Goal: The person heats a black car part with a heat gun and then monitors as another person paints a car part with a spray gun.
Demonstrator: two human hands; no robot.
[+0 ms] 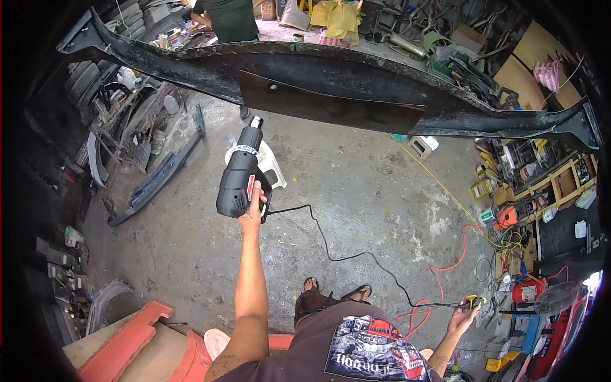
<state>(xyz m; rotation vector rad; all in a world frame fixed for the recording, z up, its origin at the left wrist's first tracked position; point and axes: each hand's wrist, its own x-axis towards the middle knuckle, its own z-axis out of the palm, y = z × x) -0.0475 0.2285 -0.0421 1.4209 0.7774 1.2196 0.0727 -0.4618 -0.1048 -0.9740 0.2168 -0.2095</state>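
My left hand is closed round the handle of a black heat gun, whose metal nozzle points away from me toward a long black car bumper. A gap shows between nozzle and bumper. A dark flat strip lies along the bumper's near middle. From the gun's handle a black cord runs across to my right. There my right hand holds a small yellow-and-black electrical connector, where the cord ends. Fingers partly cover the connector.
An orange extension cord trails over the concrete floor at right. A white stool stands behind the heat gun. Another bumper lies at left. Cluttered shelves line the right. A person in a dark shirt works beyond the bumper.
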